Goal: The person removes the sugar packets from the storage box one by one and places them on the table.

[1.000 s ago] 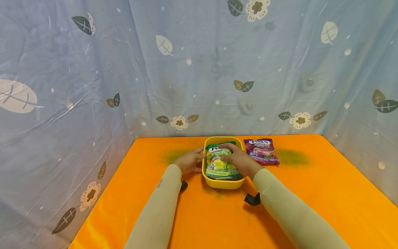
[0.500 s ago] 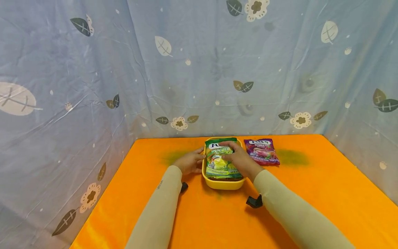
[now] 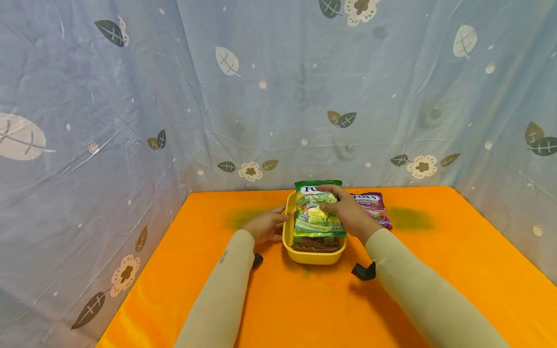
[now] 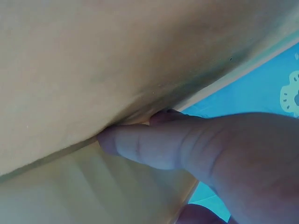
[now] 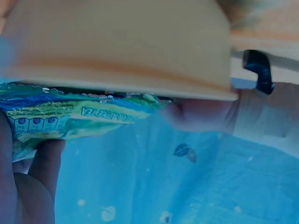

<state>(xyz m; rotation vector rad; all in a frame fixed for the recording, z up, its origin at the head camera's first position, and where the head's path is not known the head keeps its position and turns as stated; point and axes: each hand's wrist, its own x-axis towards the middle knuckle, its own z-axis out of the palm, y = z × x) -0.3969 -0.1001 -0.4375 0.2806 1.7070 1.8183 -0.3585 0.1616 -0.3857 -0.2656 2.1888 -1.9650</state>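
A yellow container stands on the orange table. My left hand holds its left side, thumb at the rim; in the left wrist view the thumb lies against the wall. My right hand grips the right edge of a green Spring Tea candy bag, raised and tilted, partly above the container. In the right wrist view, fingers show at the candy bag. Beneath it, a dark reddish-brown packet lies in the container, mostly hidden.
A purple Berries candy bag lies to the container's right, partly behind my right hand. Blue patterned curtains surround the orange table at the back and sides. Black wrist devices hang under my forearms.
My right hand has lifted the green candy bag up and slightly right, uncovering the reddish-brown packet beneath. My left hand has stayed at the container's left side.
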